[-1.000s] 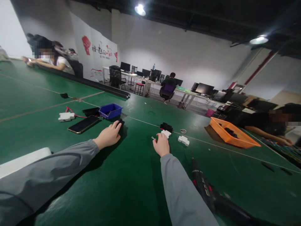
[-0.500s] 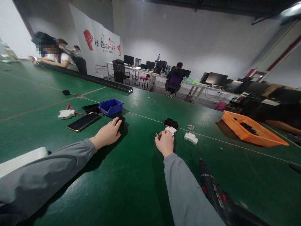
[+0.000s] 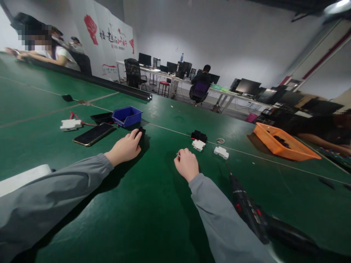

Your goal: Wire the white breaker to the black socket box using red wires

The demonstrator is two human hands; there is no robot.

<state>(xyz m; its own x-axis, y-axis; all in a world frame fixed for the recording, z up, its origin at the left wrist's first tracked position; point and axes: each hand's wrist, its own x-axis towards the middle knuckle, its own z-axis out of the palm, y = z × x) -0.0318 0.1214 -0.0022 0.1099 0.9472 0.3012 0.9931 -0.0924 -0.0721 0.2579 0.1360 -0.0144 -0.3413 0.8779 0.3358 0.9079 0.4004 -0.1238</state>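
Note:
My left hand is closed on a small black plastic part, held just above or on the green table in front of the blue bin. The fingers of my right hand are pinched on a small metal piece with a rounded end; most of it is hidden. Beyond that hand, a white module lies against a black block with a bit of red showing. To its right lie a second white module and a small ring.
A black electric screwdriver lies right of my right forearm. Farther right stands an orange basket with black parts inside. At left are a phone, a white module with red wire and a black tray. Other people sit around the room.
My right hand has drawn back slightly to the left, away from the white module, which now shows fully. My left hand keeps its hold on the black part. The view has shifted a little.

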